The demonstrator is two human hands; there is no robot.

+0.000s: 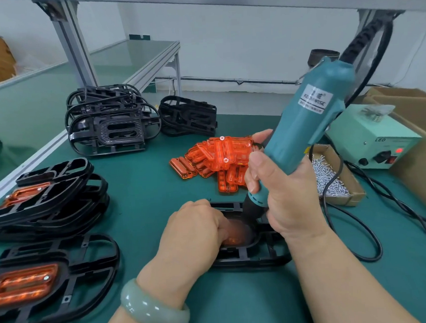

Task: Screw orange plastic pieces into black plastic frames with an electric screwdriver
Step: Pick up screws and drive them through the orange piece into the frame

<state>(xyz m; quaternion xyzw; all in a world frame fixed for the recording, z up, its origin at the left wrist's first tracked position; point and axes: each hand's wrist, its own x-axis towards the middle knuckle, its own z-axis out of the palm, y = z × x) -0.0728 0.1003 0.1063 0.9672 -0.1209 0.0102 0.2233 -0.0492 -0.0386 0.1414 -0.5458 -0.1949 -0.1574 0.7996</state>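
A black plastic frame [251, 254] lies on the green mat in front of me, with an orange piece [236, 235] seated in its middle. My left hand [193, 231] lies on the frame, its curled fingers pressing down on the orange piece. My right hand [280, 195] grips a teal electric screwdriver [306, 122], tilted, with its black tip [250, 212] down on the frame beside the orange piece. The bit and screw are hidden. A heap of loose orange pieces [219, 158] lies just behind.
Frames with orange pieces fitted [43, 200] are stacked at the left. Bare black frames [111, 122] are piled at the back. A cardboard box of screws [331, 179] and the screwdriver's power unit [373, 138] sit at the right, black cables [358, 227] trailing across the mat.
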